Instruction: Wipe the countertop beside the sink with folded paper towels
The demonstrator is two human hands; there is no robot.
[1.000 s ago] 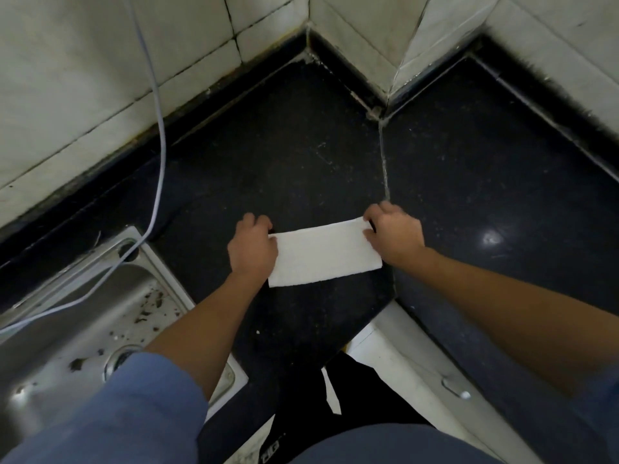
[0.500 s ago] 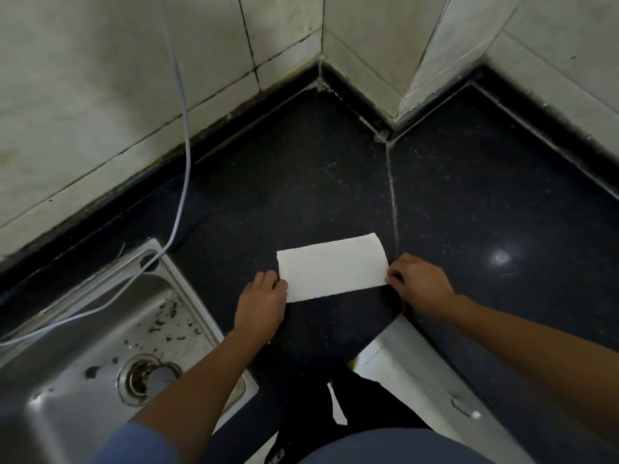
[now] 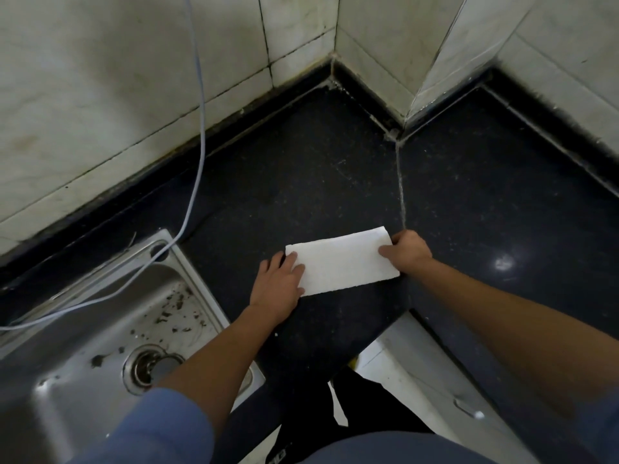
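White folded paper towel [image 3: 345, 264]: left hand [image 3: 278, 286] presses flat-fingered, right hand [image 3: 407, 252] pinches its end (best: even pressure, overlapping strokes across countertop [image 3: 301, 182]).

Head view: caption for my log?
Left hand presses, right hand pinches a folded paper towel on the countertop beside the sink.

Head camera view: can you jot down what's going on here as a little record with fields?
surface: black countertop
wipe: folded paper towel lying flat on countertop
left hand: fingers flat on towel's left end
right hand: pinches towel's right end
sink: steel, left of towel, dark debris around drain
cable: pale, hangs down wall to sink rim
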